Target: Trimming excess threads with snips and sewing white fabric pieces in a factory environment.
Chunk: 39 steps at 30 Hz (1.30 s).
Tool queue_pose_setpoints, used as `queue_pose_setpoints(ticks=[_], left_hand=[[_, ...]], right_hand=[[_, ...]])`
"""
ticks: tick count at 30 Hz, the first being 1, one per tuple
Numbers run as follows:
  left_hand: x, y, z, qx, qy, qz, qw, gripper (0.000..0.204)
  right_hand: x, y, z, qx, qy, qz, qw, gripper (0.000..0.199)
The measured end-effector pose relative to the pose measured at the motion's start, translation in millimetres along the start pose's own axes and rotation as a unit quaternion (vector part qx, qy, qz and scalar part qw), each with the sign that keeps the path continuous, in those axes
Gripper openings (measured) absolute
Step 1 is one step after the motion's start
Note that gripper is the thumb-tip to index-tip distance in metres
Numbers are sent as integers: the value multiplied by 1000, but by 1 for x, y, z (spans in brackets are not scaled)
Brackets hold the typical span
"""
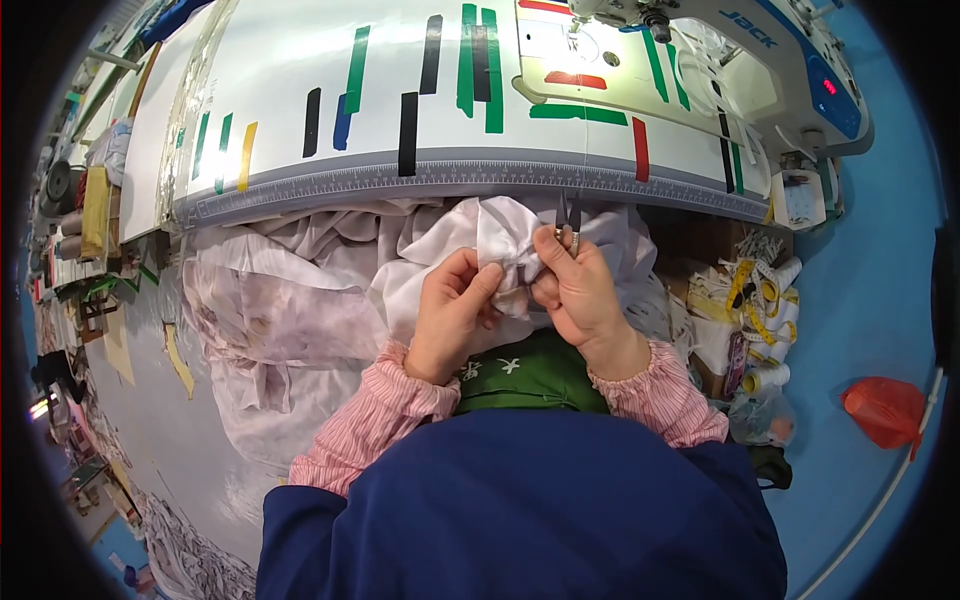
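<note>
Pale pinkish-white fabric [285, 305] lies bunched across my lap and along the front edge of the sewing table. My left hand [455, 305] pinches a gathered fold of it between thumb and fingers. Close by on the right, my right hand [578, 285] grips the same gathered part. Small dark thread snips [568, 212] also sit in my right hand, their blades pointing away from me toward the table edge. The fingertips of both hands nearly meet at the fold, and the exact spot between them is partly hidden.
A sewing machine [760, 60] stands at the far right of the white table [280, 60], which carries coloured tape strips. A grey ruler strip [400, 175] runs along its front edge. Yellow measuring tapes [765, 305] and cloth scraps fill a box at right. A red bag [884, 410] lies beyond.
</note>
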State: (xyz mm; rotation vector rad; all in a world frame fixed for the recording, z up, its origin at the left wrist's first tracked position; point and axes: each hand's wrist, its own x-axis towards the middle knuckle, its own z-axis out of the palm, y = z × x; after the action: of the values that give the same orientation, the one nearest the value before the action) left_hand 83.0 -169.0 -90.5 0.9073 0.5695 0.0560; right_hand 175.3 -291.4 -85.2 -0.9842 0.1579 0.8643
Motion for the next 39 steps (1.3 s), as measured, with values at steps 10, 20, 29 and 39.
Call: queue_pose_setpoints(ticks=[10, 20, 29, 39], left_hand=[[2, 3, 9, 13, -26, 30, 999, 18], [0, 8, 18, 19, -19, 62, 998, 12], [0, 9, 15, 51, -3, 53, 997, 13], [-1, 9, 16, 62, -14, 52, 997, 13]], right_hand=[[-4, -4, -1, -161, 33, -30, 986, 20], [-35, -30, -5, -436, -88, -27, 895, 50], [-28, -25, -8, -444, -71, -22, 893, 51], [-26, -26, -7, -444, -96, -46, 890, 52]])
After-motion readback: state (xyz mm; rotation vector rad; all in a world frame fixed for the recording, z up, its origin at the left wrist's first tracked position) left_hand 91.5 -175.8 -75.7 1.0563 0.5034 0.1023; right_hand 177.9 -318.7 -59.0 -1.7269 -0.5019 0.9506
